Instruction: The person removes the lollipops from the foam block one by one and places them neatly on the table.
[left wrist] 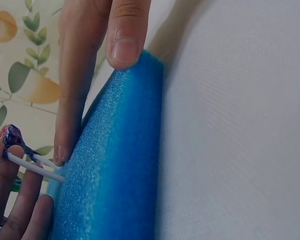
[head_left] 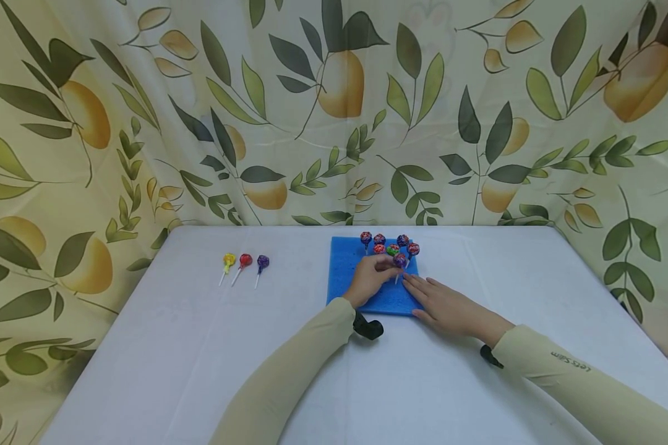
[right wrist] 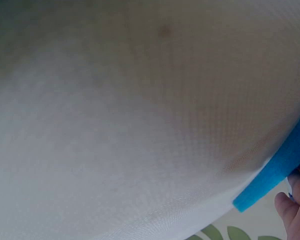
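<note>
Left hand [head_left: 370,276] pinches a lollipop [head_left: 400,260] while right hand [head_left: 449,307] rests straight-fingered on blue foam [head_left: 392,303].

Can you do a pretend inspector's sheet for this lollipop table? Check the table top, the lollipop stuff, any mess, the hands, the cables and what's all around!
Surface: table with a white cover, a few faint creases.
Job's things: blue foam block with a cluster of standing lollipops toward its far right; yellow lollipop, red lollipop and purple lollipop lying in a row to its left.
Clutter: nothing seen.
Hands: left hand pinches the held lollipop over the block; right hand rests on the block's near right edge, fingers straight.
Cables: nothing seen.
Surroundings: curtain printed with leaves and fruit behind the table.
</note>
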Tool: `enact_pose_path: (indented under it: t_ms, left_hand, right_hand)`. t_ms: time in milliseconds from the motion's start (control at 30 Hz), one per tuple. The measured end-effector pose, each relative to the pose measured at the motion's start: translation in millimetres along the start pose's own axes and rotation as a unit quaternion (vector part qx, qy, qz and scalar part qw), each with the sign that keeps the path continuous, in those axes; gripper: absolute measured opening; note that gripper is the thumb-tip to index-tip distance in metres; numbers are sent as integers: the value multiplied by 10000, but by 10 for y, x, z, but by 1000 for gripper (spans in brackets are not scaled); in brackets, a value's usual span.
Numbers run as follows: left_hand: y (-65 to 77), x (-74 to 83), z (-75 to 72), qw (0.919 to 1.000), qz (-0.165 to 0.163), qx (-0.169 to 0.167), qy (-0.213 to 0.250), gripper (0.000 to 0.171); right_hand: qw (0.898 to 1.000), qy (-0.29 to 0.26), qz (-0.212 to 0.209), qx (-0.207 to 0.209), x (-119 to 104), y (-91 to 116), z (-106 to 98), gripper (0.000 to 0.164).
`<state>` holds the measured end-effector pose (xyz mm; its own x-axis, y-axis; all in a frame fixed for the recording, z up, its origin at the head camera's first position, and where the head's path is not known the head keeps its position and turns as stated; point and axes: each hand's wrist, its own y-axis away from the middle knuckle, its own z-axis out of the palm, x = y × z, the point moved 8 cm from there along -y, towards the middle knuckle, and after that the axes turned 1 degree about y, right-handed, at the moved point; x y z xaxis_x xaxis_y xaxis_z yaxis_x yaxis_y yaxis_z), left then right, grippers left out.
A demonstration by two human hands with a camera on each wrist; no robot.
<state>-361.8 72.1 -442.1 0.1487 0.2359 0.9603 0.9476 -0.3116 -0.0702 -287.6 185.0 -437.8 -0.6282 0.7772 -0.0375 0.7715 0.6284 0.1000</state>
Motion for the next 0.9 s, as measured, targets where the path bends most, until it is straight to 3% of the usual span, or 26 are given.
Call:
enact_pose_path:
  t_ms: [267, 467, 767, 900]
  left_hand:
    - [17, -14, -26, 9989, -11, 100, 462, 24]
    - [53, -2, -126, 9978, -64, 222, 629, 27]
    - [185, 107, -458, 9957, -195, 289, 855, 28]
    - [254, 147, -646, 9964, -264, 333, 730, 26]
  right_hand:
    - [10000, 15, -25, -11, -3, -6, 7, 64]
    - [10000, -32, 9, -7, 4, -10, 28, 64]
    - [9999, -38, 81, -59, 15, -18, 16, 64]
    - [9999, -89, 85, -80, 14, -17, 10, 64]
